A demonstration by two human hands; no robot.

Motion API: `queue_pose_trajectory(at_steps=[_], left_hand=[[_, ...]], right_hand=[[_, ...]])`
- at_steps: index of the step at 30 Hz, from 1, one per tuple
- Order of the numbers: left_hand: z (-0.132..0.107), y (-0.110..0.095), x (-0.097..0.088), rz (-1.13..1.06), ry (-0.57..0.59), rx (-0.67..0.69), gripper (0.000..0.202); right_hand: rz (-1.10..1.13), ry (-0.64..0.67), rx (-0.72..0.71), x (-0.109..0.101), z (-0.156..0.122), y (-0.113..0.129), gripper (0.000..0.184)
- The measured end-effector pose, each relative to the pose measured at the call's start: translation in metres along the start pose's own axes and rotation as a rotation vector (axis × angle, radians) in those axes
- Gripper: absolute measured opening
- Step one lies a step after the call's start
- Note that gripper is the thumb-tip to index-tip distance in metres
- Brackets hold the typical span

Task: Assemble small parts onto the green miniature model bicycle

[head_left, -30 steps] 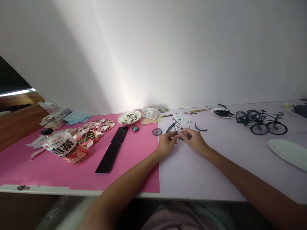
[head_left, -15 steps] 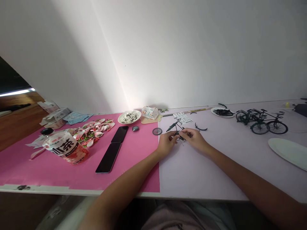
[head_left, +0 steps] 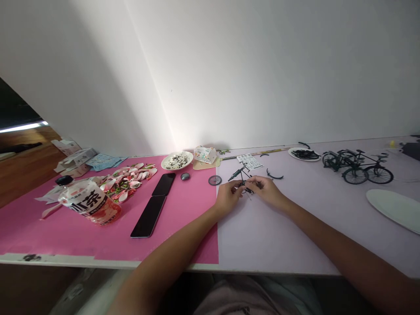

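Note:
A small dark model bicycle frame (head_left: 242, 174) is held between my two hands, just above the lilac part of the table. My left hand (head_left: 229, 195) grips it from the left with closed fingers. From the other side my right hand (head_left: 265, 189) pinches it, fingertips almost meeting the left ones. The fingers hide much of its lower part. Left of the hands a loose spoked wheel (head_left: 215, 180) lies flat. A curved black strip (head_left: 274, 175) rests to the right, and a printed sheet (head_left: 250, 161) lies behind.
Assembled model bicycles (head_left: 367, 168) stand at right, near a white oval plate (head_left: 395, 208) and a plate of black parts (head_left: 305, 154). On the pink side are a folding phone (head_left: 149, 216), a drink bottle (head_left: 90, 201), scattered pink pieces (head_left: 129, 180) and a bowl of small bits (head_left: 177, 161).
The bicycle frame has tilted slightly between my fingers, and my fingertips have shifted a little on it. Everything else lies as before.

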State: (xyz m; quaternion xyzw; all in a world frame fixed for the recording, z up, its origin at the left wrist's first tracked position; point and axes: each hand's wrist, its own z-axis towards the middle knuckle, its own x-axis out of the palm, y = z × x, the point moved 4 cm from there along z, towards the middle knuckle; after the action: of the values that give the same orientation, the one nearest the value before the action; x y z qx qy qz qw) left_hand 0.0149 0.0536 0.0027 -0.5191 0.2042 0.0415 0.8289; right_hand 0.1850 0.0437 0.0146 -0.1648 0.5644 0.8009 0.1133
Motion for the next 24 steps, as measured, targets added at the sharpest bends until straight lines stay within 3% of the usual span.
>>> queue_pose_trajectory(at_steps=[7,24], left_hand=[[-0.0001,0.0015,-0.0002,-0.046,0.010,0.014,0.032],[-0.0004,-0.0018,-0.0001,-0.038,0.009,0.014,0.028]], right_hand=[[-0.062,-0.010,-0.045,-0.0016,0.0013,0.0014,0.047],[-0.036,-0.011,0.002,0.0012,-0.0023,0.0007,0.039]])
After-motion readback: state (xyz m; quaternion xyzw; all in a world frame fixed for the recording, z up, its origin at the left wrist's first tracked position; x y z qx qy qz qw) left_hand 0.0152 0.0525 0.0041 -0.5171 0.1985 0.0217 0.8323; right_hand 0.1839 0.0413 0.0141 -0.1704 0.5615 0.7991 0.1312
